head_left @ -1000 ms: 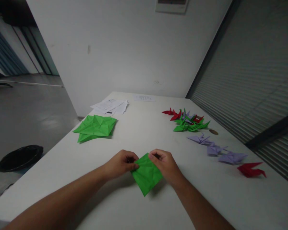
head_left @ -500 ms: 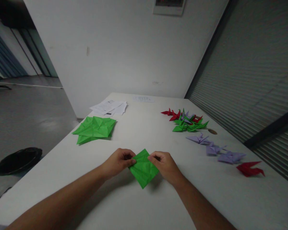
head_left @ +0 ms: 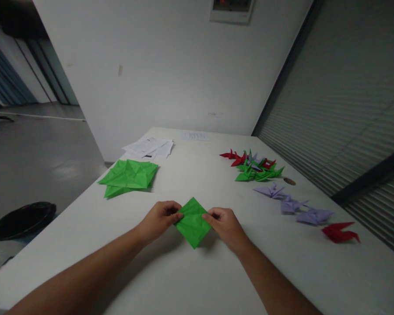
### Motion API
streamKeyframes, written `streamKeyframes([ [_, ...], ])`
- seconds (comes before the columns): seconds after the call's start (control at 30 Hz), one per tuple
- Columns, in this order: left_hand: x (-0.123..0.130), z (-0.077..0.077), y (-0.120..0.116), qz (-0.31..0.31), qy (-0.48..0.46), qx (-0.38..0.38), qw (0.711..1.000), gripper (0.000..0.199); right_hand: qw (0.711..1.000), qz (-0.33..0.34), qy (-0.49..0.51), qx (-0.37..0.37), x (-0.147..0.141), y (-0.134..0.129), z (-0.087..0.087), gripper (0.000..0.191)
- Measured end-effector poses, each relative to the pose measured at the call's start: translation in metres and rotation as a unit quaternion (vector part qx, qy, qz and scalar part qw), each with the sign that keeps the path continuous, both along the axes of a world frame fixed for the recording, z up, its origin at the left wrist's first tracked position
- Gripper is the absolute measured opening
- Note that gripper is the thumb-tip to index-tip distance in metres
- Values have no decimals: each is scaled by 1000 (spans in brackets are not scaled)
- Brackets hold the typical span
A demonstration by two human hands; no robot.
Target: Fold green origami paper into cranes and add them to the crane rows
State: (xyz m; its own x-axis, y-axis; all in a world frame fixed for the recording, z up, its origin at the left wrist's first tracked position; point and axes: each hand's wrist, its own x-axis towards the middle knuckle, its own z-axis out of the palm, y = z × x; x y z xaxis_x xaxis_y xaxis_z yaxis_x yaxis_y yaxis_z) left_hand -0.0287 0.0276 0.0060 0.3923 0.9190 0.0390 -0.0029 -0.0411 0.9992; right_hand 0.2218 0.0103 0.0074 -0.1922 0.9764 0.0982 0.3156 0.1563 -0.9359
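The sheet (head_left: 193, 227) has shifted forward and now sits diamond-wise over the desk (head_left: 170, 284), its side corners pinched by left hand (head_left: 160, 220) and right hand (head_left: 225, 224), neither nearer, its other diagonal pointing straight ahead.

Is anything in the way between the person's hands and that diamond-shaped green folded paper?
Nothing visible stands between them: the left hand and right hand already grip the diamond-shaped green folded paper at its side corners. The pile of creased green paper sheets lies off to the left, the red folded-paper bird to the right.
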Motion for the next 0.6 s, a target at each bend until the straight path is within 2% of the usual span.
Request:
streamKeyframes([
  [0.23,4,0,-2,-20,-19,-34,999,30,999,-32,4,6,-1,-1,2,35],
  [0.47,4,-3,1,33,-43,-20,998,34,996,-9,31,-84,0,-1,-1,48],
  [0.6,5,-1,2,40,-66,-27,997,38,995,-29,26,-87,-1,0,-6,51],
])
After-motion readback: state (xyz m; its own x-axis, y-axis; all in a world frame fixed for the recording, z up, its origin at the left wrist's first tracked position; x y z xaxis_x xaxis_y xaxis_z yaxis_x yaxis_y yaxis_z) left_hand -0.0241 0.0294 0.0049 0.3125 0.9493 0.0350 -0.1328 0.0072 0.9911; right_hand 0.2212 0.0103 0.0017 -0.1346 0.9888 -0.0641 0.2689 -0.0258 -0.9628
